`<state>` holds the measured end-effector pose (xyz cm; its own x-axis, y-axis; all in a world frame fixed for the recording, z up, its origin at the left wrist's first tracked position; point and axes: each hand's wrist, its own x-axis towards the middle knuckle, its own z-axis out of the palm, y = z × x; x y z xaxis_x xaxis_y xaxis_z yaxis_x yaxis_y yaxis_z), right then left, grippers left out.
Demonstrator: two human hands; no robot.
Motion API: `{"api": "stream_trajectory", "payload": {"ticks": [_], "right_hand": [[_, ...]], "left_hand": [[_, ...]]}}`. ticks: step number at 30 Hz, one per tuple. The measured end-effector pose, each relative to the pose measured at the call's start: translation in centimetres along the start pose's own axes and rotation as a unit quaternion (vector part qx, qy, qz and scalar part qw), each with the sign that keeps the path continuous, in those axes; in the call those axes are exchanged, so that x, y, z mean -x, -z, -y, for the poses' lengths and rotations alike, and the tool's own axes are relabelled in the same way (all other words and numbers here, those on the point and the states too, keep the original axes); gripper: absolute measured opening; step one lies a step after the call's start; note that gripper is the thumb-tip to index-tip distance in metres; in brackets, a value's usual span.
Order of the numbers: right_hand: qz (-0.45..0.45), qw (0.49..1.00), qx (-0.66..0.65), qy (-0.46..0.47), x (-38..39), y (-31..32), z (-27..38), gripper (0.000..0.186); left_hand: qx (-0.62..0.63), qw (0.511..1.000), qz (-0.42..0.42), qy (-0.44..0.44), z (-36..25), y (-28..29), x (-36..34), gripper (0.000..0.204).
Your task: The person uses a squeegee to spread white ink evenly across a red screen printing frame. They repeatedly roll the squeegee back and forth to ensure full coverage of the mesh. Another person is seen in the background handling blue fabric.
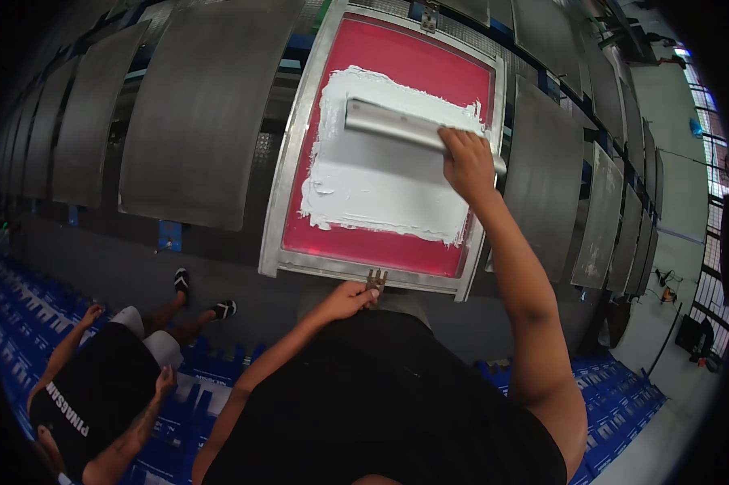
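Observation:
Ahead of me lies a screen printing frame (pixel 287 182) with a metal rim and red mesh (pixel 336 241). A thick layer of white ink (pixel 380 194) covers most of the mesh, ragged at its edges. My right hand (pixel 471 166) is closed around the right part of a long silver squeegee (pixel 393 128), which lies across the upper part of the ink. Whatever blade it has underneath is hidden. At the middle of the frame's near edge, my left hand (pixel 346 301) pinches a small pronged metal bracket (pixel 376 279).
Flat grey metal platens (pixel 198 121) line up on both sides of the frame, with another platen (pixel 538 158) close on the right. A person (pixel 105 396) in a black shirt sits at the lower left, on or beside blue printed boxes (pixel 202 380). Barred windows (pixel 716 162) run along the right wall.

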<state>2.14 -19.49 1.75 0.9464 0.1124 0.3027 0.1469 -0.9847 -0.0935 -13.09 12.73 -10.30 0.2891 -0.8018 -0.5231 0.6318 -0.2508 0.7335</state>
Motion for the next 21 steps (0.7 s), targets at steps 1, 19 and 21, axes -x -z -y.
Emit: {"api": "stream_trajectory", "payload": {"ticks": [1, 19, 21], "right_hand": [[-0.007, 1.000, 0.013, -0.004, -0.5, -1.3, -1.0, 0.034], [-0.076, 0.429, -0.729, -0.528, 13.2, 5.8, 9.1, 0.046], [-0.053, 0.383, -0.762, -0.519, 16.8, 5.3, 14.3, 0.051]], "left_hand": [[0.003, 1.000, -0.001, 0.002, 0.4, -0.4, -0.3, 0.031], [-0.023, 0.998, 0.027, 0.044, 3.0, -0.3, -1.4, 0.028], [0.055, 0.998, 0.016, 0.007, 5.1, -0.2, -1.1, 0.029]]}}
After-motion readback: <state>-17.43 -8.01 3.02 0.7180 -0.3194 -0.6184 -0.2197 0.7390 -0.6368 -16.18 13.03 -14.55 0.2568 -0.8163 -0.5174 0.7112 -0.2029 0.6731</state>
